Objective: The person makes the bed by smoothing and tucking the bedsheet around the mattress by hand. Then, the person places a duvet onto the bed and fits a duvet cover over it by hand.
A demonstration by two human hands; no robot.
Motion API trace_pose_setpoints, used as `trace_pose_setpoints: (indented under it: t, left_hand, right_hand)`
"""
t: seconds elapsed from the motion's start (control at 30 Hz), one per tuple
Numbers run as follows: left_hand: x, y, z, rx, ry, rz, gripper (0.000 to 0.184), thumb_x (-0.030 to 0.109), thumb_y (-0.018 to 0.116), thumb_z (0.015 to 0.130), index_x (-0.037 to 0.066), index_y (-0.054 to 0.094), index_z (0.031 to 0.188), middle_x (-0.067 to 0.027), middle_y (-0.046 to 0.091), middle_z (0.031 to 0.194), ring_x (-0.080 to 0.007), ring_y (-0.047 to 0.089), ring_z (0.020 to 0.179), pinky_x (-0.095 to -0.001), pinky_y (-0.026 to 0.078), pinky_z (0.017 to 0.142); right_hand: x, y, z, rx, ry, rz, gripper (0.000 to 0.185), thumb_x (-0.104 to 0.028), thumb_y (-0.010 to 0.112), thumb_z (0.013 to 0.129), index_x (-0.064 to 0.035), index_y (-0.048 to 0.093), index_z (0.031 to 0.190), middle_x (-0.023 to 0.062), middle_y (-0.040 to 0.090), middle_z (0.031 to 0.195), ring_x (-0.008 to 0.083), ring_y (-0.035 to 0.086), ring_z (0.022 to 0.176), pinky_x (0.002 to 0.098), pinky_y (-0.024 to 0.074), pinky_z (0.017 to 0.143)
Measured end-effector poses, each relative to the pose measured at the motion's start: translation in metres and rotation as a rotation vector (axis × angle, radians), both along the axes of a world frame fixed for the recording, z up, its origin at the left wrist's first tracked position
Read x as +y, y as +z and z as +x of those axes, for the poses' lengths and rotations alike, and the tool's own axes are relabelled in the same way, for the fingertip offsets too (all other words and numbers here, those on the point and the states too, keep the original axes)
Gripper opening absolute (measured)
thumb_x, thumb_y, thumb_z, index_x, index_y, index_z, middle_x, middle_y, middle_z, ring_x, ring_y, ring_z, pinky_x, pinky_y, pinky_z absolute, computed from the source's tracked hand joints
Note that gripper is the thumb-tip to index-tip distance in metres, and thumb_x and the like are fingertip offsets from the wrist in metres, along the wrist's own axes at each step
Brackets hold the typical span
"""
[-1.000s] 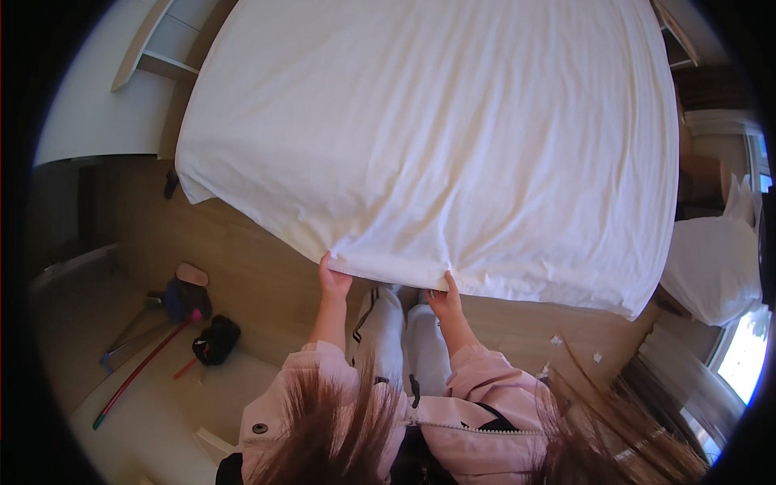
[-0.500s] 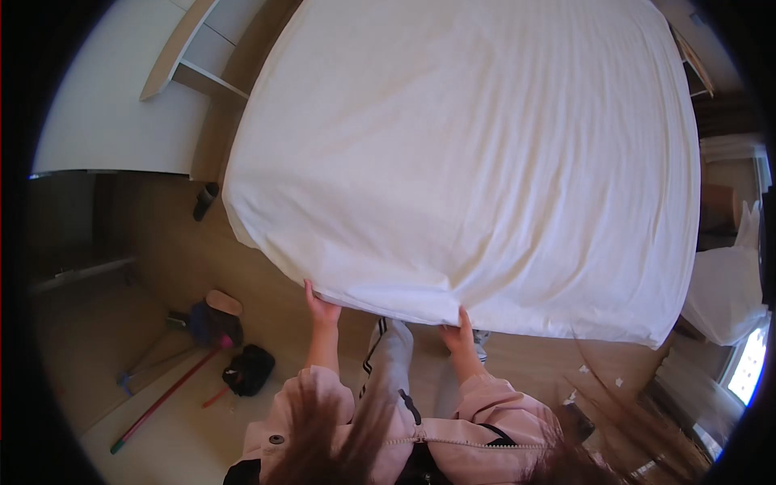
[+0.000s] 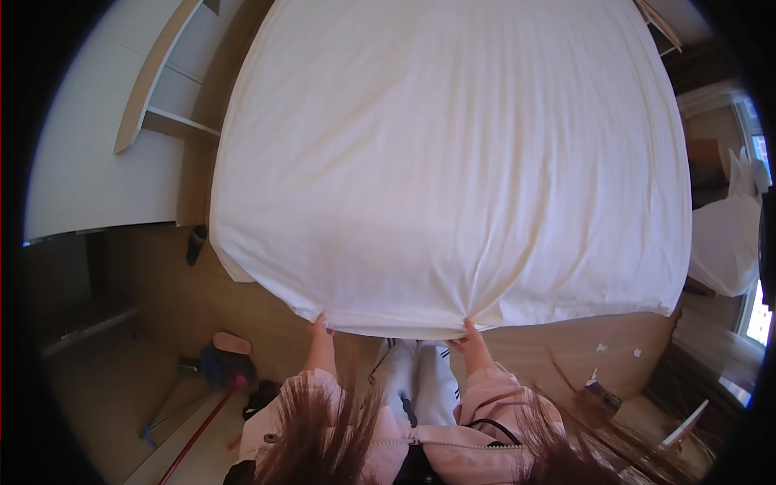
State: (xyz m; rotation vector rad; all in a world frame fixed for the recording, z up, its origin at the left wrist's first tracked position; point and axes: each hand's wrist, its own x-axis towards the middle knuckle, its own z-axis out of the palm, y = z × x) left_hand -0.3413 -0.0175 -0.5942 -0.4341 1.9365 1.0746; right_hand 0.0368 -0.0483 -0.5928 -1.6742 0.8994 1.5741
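A white fitted-looking bed sheet (image 3: 453,162) covers the mattress in front of me, with creases running lengthwise on its right half. At its near edge, my left hand (image 3: 321,330) grips the hem, thumb on top and fingers hidden beneath. My right hand (image 3: 469,335) pinches the same edge further right, where folds fan out from the thumb. Between the two hands the hem is drawn into a fairly straight band. What lies under the sheet's edge is hidden.
Left stands a white cabinet with a shelf (image 3: 182,123). On the floor lie a dark shoe (image 3: 196,245), a red-handled stick (image 3: 194,436) and a blue-and-black bundle (image 3: 222,364). A white plastic bag (image 3: 726,242) is at right, by the window. A small box (image 3: 598,398) sits at lower right.
Both hands keep hold of the sheet's near edge; the hem between them is now straighter. My view has shifted, and both my legs now show side by side below the edge.
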Motion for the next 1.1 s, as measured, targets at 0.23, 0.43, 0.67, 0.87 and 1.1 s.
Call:
trace_pose_setpoints:
  t: [0.23, 0.43, 0.67, 0.87, 1.1]
  left_hand:
    - [0.085, 0.064, 0.091, 1.212, -1.007, -0.122, 0.071, 0.002, 0.061, 0.062, 0.009, 0.028, 0.124, -0.0155, 0.027, 0.126, -0.0327, 0.029, 0.115, -0.0387, 0.031, 0.091]
    - [0.138, 0.105, 0.191, 1.285, -1.754, 0.128, 0.067, 0.01, 0.056, 0.065, 0.02, 0.028, 0.125, -0.0116, 0.02, 0.131, -0.0309, 0.019, 0.121, -0.0404, 0.028, 0.092]
    - [0.145, 0.107, 0.182, 1.124, -1.819, 0.111, 0.067, 0.015, 0.059, 0.064, 0.02, 0.03, 0.124, -0.0097, 0.02, 0.132, -0.0292, 0.021, 0.12, -0.0399, 0.036, 0.086]
    - [0.122, 0.15, 0.176, 0.558, -2.013, 0.012, 0.04, 0.027, 0.051, 0.072, 0.014, 0.047, 0.11, -0.0083, 0.049, 0.11, -0.0233, 0.047, 0.101, -0.0352, 0.04, 0.081]
    - [0.094, 0.203, 0.182, 0.312, -1.997, 0.15, 0.033, 0.027, 0.051, 0.072, 0.013, 0.053, 0.102, -0.0065, 0.058, 0.094, -0.0215, 0.054, 0.09, -0.0331, 0.042, 0.076]
  right_hand:
    - [-0.003, 0.008, 0.03, -1.096, 0.693, -0.406, 0.047, -0.008, 0.055, 0.071, -0.0102, 0.037, 0.114, 0.0091, 0.038, 0.115, 0.0288, 0.04, 0.105, 0.0413, 0.0353, 0.087]
    - [0.09, 0.088, 0.052, -1.575, 1.129, 0.236, 0.058, -0.002, 0.051, 0.065, -0.0132, 0.034, 0.12, 0.0126, 0.029, 0.124, 0.0318, 0.037, 0.107, 0.0365, 0.0367, 0.086]
    - [0.101, 0.092, 0.064, -1.205, 1.262, 0.319, 0.054, -0.004, 0.051, 0.065, -0.0144, 0.04, 0.116, 0.0147, 0.028, 0.126, 0.0319, 0.037, 0.108, 0.0369, 0.0373, 0.085]
    - [0.093, 0.109, 0.056, -0.986, 1.199, 0.445, 0.04, -0.014, 0.057, 0.065, -0.0117, 0.049, 0.104, 0.0148, 0.046, 0.107, 0.0291, 0.049, 0.092, 0.0356, 0.0415, 0.077]
    - [0.072, 0.192, 0.038, -0.827, 1.199, 0.583, 0.029, -0.019, 0.057, 0.069, -0.0101, 0.055, 0.096, 0.0089, 0.059, 0.08, 0.0235, 0.056, 0.077, 0.0326, 0.0445, 0.069]
